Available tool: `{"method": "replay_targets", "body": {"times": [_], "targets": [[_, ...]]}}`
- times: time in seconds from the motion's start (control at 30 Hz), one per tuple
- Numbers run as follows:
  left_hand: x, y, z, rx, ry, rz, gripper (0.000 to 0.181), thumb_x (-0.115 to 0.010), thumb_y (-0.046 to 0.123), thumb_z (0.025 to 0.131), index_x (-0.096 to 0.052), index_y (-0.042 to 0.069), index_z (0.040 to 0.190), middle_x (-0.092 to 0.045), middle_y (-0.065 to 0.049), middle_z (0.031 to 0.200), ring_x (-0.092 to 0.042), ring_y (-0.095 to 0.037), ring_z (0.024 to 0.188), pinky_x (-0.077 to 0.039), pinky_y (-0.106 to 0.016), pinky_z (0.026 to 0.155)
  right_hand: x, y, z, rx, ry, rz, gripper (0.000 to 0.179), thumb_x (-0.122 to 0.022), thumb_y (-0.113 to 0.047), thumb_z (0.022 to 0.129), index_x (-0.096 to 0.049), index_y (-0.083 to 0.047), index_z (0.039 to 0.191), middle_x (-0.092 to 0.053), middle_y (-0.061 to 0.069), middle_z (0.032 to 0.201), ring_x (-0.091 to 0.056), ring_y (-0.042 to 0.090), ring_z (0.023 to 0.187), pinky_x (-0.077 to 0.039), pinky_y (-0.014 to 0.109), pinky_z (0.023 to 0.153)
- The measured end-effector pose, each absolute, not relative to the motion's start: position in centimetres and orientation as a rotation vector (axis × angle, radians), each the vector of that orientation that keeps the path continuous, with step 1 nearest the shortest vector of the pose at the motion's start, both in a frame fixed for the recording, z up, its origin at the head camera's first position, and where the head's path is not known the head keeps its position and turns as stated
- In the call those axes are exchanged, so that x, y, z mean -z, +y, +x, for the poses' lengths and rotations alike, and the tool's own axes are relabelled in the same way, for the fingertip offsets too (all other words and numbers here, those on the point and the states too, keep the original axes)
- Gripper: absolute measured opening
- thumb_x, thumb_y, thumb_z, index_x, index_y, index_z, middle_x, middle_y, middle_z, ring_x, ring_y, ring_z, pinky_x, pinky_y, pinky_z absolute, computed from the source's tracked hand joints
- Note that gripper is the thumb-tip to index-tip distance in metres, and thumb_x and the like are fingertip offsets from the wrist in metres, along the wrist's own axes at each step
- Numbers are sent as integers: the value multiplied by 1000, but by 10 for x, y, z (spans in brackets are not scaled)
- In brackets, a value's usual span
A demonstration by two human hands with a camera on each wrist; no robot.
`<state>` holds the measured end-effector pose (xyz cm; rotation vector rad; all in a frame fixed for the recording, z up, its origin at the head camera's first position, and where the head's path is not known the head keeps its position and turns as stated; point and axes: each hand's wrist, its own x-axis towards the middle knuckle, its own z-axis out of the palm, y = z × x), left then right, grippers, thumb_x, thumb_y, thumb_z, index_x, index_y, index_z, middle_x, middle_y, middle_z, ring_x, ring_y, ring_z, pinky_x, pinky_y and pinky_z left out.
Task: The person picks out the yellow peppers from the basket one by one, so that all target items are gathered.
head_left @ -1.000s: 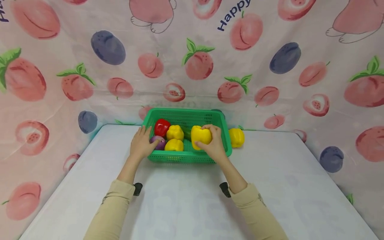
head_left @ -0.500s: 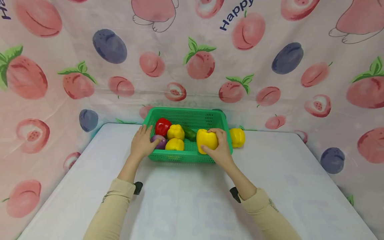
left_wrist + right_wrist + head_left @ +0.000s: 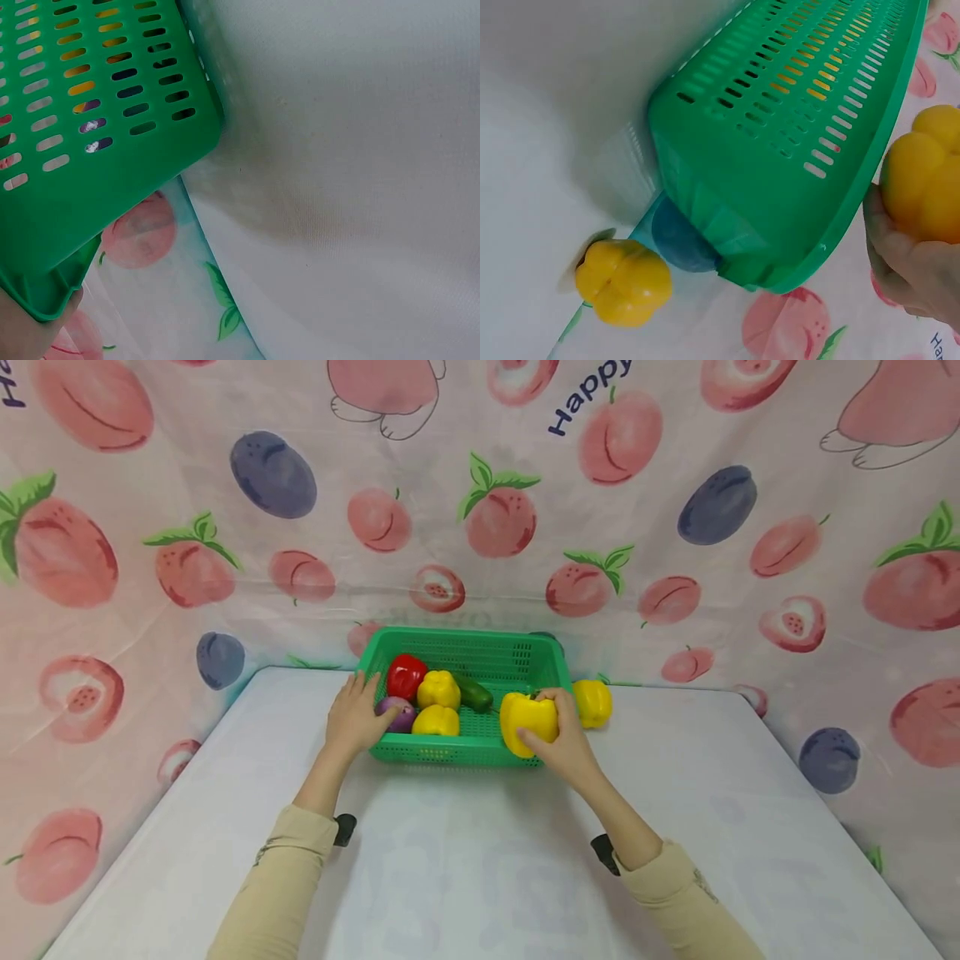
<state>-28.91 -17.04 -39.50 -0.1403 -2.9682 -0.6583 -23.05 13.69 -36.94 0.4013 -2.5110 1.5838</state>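
Observation:
My right hand [image 3: 568,752] grips a yellow bell pepper [image 3: 522,718], thumb on its near side. The pepper overlaps the front right of a green plastic basket [image 3: 450,750] in the head view; in the right wrist view, the pepper [image 3: 926,176] is beside the basket's rim. My left hand [image 3: 354,717] rests on the basket's left front corner, fingers extended along the rim and thumb toward a round purple vegetable [image 3: 401,717]. The basket also holds a red bell pepper [image 3: 407,675], two yellow bell peppers [image 3: 438,691] and a green cucumber [image 3: 474,693].
Another yellow bell pepper [image 3: 593,703] lies on the white table [image 3: 450,860], just right of the basket. Behind the basket hangs a fruit-print cloth [image 3: 480,593], which also surrounds the table's sides.
My right hand has moved right and toward me with the yellow bell pepper, from above the basket's inside to its front right rim. More of the cucumber shows. My left hand has stayed put.

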Motion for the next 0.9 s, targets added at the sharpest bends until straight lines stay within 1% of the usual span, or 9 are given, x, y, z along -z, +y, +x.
{"method": "replay_targets", "body": {"times": [0.23,0.37,0.57,0.73,0.9], "targets": [[396,-171,-289,653,-2968,-146,73,-49,41,92,-25,-1,147,-16,-30,153,-11,-45,143,-13,-55,117,370,141,-223,-1597,-2478,341,54,-77,-13,76,-37,-4,111,-43,12,122,-48,29,105,-49,32,83],[395,-171,-289,665,-2963,-146,73,-50,41,92,-25,-1,147,-16,-30,153,-11,-45,143,-13,-55,117,368,144,-219,-1567,-2494,330,54,-77,-14,77,-37,-4,112,-43,12,124,-49,29,106,-49,32,84],[395,-170,-289,669,-2964,-149,74,-49,42,93,-25,-1,147,-16,-31,153,-11,-45,143,-12,-55,117,364,151,-212,-1531,-2509,268,55,-77,-16,78,-37,-5,115,-45,12,127,-48,30,109,-49,37,88],[396,-170,-289,666,-2963,-154,73,-49,41,92,-25,-1,147,-16,-31,152,-11,-45,143,-13,-55,117,366,163,-207,-1525,-2481,234,56,-76,-12,77,-38,-5,117,-45,14,127,-49,30,109,-50,39,87],[395,-171,-289,659,-2963,-161,73,-49,42,93,-25,-2,147,-16,-31,152,-11,-46,142,-13,-55,117,367,172,-202,-1497,-2460,226,56,-75,-11,78,-37,-4,118,-43,15,131,-49,30,109,-49,40,89]]}}
